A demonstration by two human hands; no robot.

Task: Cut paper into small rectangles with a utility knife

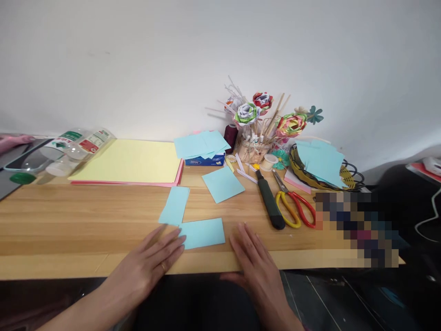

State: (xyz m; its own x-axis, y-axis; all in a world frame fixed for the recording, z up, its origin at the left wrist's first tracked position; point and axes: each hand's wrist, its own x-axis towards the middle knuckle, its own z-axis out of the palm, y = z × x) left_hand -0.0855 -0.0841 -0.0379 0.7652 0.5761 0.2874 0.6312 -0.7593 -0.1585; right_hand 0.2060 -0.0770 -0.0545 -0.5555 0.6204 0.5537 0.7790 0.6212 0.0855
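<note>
At the front edge of the light-brown wooden table [86,216], lays the left hand [151,262] palm down with fingers extended and relaxed, touching the left end of a light-blue paper rectangle [204,233], probably to stop it from shifting. Rests the right hand [257,262] just beside the opposite end, spread and gripping nothing, perhaps to stay close without covering the paper. Has a narrow light-blue paper strip [175,204] just beyond the left hand and a light-blue paper square [223,184] farther back, seemingly within easy reach. Leaves a dark-green-handled tool [268,200] and red-and-yellow-handled metal scissors [293,196] to the right, untouched, presumably beside the paper for convenience. Stores more light-blue paper sheets [320,161] in a black-and-yellow woven basket [299,170], apparently to hold them together, and sets a flat stack of yellow and pink paper [138,158] at the back left, likely out of the way.
</note>
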